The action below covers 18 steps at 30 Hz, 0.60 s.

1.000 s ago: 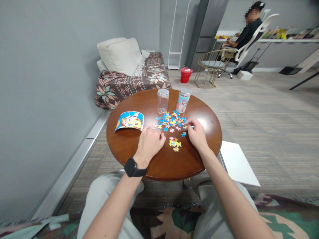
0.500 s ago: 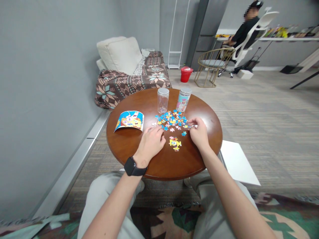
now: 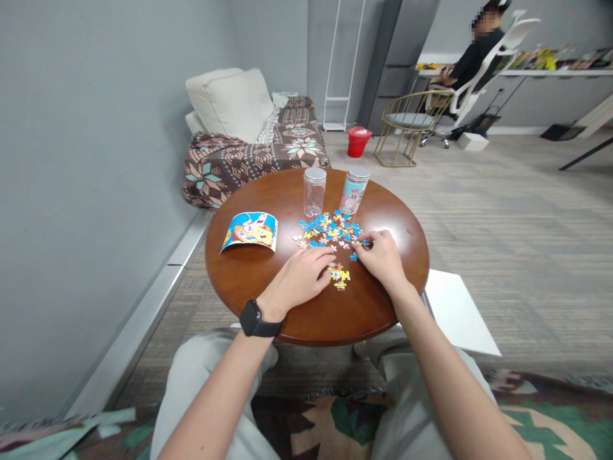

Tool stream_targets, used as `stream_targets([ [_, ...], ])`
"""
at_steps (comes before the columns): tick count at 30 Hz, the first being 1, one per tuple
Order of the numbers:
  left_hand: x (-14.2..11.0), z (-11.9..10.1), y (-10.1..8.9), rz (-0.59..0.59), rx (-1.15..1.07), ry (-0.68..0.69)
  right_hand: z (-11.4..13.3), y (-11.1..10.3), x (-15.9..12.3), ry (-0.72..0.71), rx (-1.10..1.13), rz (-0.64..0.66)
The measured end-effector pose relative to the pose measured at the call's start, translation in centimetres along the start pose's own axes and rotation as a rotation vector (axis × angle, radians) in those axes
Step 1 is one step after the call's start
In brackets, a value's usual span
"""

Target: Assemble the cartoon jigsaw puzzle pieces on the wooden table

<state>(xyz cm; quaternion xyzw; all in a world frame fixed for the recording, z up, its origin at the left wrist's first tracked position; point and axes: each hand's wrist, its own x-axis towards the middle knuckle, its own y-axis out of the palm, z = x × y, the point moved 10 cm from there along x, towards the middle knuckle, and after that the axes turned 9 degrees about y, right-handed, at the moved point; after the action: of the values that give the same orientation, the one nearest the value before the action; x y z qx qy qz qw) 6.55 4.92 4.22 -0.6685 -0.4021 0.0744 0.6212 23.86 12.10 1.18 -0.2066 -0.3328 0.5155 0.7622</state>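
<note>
A loose heap of blue, yellow and pink puzzle pieces lies on the round wooden table. In front of the heap is a small joined section of yellow puzzle. My left hand, with a black watch on its wrist, rests palm down with fingers stretched out, beside the joined section's left edge. My right hand is at the heap's right edge, thumb and index finger bent around a small puzzle piece mostly hidden by the fingers. A single blue piece lies near its thumb.
A curved picture sheet stands on the table's left. Behind the heap are a clear lidded jar and a printed jar. Beyond are a covered sofa, a red bin, a gold chair and a seated person.
My left hand has slid right, closer to the joined section. My right hand's fingers have shifted slightly left and down along the heap's edge.
</note>
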Motion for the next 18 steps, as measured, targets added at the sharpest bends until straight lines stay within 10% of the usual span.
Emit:
stream_targets([
  [18, 0.13, -1.08, 0.98, 0.101, -0.021, 0.109, 0.45, 0.20, -0.16, -0.010, -0.028, 0.058],
])
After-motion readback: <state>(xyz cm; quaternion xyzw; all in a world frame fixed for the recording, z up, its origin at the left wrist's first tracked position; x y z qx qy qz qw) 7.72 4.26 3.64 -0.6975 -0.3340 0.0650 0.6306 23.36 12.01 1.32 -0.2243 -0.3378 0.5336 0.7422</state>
